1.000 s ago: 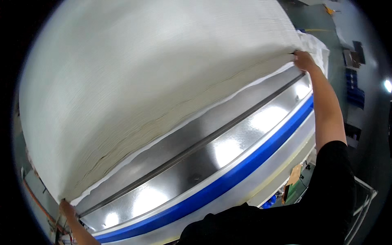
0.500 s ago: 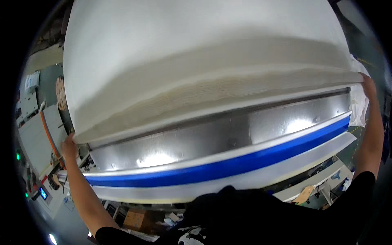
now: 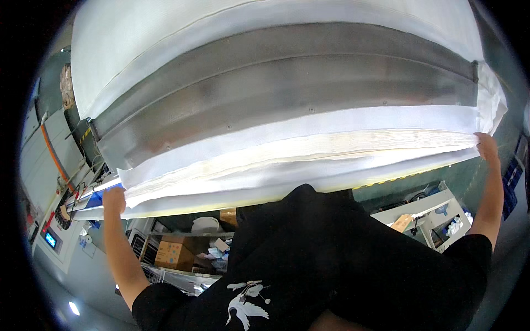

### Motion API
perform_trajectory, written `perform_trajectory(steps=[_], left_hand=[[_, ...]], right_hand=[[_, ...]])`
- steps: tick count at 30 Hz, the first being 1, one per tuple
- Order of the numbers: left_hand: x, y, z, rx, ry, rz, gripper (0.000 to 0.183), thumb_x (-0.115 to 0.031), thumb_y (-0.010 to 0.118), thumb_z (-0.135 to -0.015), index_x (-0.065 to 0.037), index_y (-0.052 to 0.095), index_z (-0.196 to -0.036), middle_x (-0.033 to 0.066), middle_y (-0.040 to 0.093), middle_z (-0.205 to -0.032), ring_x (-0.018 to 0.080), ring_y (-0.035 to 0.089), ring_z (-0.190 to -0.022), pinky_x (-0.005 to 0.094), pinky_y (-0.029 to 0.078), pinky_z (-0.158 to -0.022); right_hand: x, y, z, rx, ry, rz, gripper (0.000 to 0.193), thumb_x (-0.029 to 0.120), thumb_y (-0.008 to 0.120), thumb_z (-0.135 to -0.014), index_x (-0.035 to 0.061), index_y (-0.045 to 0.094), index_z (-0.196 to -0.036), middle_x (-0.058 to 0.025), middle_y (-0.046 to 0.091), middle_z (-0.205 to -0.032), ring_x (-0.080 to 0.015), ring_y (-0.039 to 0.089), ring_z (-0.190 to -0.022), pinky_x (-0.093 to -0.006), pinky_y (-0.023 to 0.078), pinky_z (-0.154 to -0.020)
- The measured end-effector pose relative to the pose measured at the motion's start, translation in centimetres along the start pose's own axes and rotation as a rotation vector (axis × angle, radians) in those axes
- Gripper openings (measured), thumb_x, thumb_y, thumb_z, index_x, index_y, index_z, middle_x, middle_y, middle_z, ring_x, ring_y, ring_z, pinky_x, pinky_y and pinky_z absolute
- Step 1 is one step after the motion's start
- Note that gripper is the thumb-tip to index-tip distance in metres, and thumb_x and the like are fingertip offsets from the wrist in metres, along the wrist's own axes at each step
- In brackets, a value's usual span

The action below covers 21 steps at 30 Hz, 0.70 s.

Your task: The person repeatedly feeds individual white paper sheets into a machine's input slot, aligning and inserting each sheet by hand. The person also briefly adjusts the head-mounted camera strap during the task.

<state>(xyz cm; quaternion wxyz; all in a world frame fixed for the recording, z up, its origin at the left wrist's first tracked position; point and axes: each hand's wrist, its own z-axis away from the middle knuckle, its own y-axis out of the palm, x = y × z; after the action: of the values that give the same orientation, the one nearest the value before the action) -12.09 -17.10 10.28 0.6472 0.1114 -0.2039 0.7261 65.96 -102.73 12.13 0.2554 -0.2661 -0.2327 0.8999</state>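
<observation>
A long stack of thin white fabric layers [image 3: 309,153] stretches across the near side of the machine bed, its many edges showing along the front. My left hand [image 3: 115,200] is closed on its left end, and my right hand [image 3: 487,148] grips the right end. Behind the stack, a bare grey metal plate [image 3: 287,85] with small rivets runs the full width. Beyond that plate, more white fabric [image 3: 265,14] covers the far part. A blue strip [image 3: 95,199] peeks out beside my left hand; the stack covers most of its length.
A white front ledge [image 3: 182,207] runs below the stack. Under it at left stand a cardboard box [image 3: 174,252] and shelf clutter. A grey-white cart [image 3: 425,212] is at the lower right, a control panel with a lit screen [image 3: 51,239] at the far left. Crumpled white cloth [image 3: 490,96] hangs at right.
Both hands have drawn the fabric stack toward my body, over the blue strip. More of the metal plate now shows behind it.
</observation>
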Motion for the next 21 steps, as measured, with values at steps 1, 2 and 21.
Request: perform_trajectory(steps=[1,2,21], left_hand=[[-1.1,0.2,0.1,0.052,0.040,-0.092,0.026,-0.010,0.050,-0.080,-0.014,0.066,-0.100,0.0078,0.064,-0.107,0.0270,0.061,-0.100,0.0409,0.047,-0.086],[-2.0,0.2,-0.1,0.105,0.042,-0.095,0.025,-0.011,0.051,-0.080,-0.013,0.067,-0.098,0.0081,0.065,-0.107,0.0270,0.061,-0.100,0.0405,0.048,-0.084],[0.1,7.9,-4.4,-0.115,-0.692,0.354,0.026,-0.019,0.048,-0.088,-0.009,0.064,-0.106,0.0122,0.065,-0.109,0.0298,0.063,-0.100,0.0415,0.051,-0.078]], right_hand=[[1.1,0.7,0.6,0.013,-0.008,0.047,0.034,0.005,0.050,-0.075,0.0086,0.063,-0.107,-0.0168,0.064,-0.100,-0.0342,0.060,-0.094,-0.0430,0.047,-0.084],[2.0,1.4,1.1,0.015,-0.024,0.079,0.032,0.005,0.051,-0.076,0.0083,0.064,-0.105,-0.0165,0.064,-0.099,-0.0339,0.060,-0.093,-0.0429,0.047,-0.083],[-1.4,13.2,-3.0,0.217,-0.094,0.288,0.015,0.013,0.050,-0.081,0.0037,0.061,-0.087,-0.0157,0.060,-0.087,-0.0333,0.056,-0.094,-0.0374,0.044,-0.086]])
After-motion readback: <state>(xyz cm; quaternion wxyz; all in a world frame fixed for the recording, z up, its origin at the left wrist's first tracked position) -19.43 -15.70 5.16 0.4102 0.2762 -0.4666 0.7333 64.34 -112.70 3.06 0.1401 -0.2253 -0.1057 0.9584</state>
